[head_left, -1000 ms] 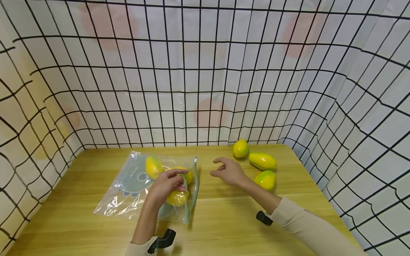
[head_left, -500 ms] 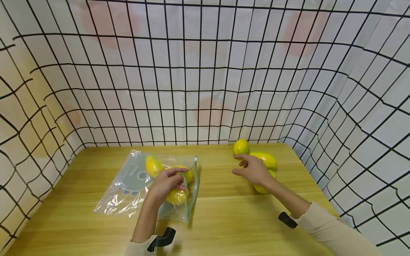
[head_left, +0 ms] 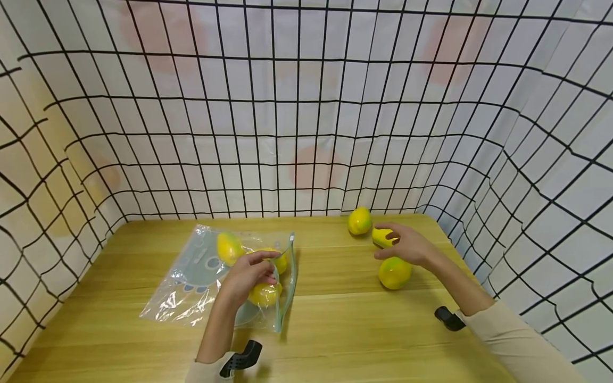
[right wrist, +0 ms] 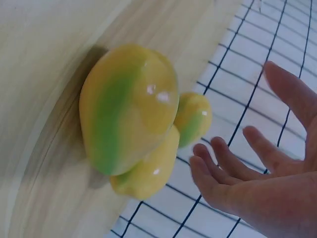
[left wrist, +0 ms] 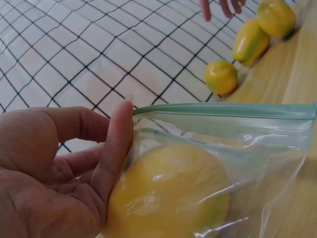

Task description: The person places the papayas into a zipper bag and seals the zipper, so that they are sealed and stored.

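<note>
A clear zip bag (head_left: 167, 306) with a blue-green print lies on the left of the table, several yellow-green mangoes inside, one bagged mango (left wrist: 168, 188) close by the left palm. My left hand (head_left: 249, 276) holds the bag by its green zip edge (left wrist: 223, 110), and the bag's mouth gapes toward the right. My right hand (head_left: 407, 246) hovers over the long mango (head_left: 382, 238), fingers apart and nothing between them; it hides part of that fruit. Just in front lies a rounder mango (head_left: 395, 273), which looks large in the right wrist view.
A small mango (head_left: 359, 221) sits at the back edge of the wooden table (head_left: 335, 330). Black wire grid (head_left: 306, 122) over pale sheeting walls the table at the back and on both sides.
My right hand has moved right, from the middle of the table to above the long mango. The left hand and the bag have stayed in place.
</note>
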The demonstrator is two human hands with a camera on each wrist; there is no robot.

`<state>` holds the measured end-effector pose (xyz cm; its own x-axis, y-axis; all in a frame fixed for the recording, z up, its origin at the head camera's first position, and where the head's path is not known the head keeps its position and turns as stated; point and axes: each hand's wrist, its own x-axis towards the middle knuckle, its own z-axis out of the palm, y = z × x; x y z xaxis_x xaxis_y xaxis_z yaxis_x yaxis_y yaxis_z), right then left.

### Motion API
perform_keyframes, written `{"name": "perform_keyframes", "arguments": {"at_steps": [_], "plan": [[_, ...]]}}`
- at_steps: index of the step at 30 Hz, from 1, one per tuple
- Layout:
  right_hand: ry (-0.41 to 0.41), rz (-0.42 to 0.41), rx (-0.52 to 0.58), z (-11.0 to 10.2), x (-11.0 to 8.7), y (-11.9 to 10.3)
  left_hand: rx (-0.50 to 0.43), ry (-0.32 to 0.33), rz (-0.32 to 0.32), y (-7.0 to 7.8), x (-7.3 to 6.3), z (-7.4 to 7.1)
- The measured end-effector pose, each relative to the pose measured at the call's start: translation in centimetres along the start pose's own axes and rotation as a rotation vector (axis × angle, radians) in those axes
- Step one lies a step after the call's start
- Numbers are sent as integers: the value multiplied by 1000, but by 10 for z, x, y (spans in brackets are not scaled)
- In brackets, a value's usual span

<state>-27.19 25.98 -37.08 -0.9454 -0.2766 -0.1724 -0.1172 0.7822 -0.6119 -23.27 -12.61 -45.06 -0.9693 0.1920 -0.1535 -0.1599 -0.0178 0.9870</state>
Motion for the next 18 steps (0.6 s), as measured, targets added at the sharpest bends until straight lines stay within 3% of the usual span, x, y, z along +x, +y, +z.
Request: {"name": "perform_keyframes", "arguments": {"at_steps": [13, 18], "plan": [[-141, 82, 54, -6, -9, 34, 7, 5, -2, 1, 0, -1], [-161, 109, 56, -7, -12, 41, 2, 6, -4, 1, 1, -1]]}}
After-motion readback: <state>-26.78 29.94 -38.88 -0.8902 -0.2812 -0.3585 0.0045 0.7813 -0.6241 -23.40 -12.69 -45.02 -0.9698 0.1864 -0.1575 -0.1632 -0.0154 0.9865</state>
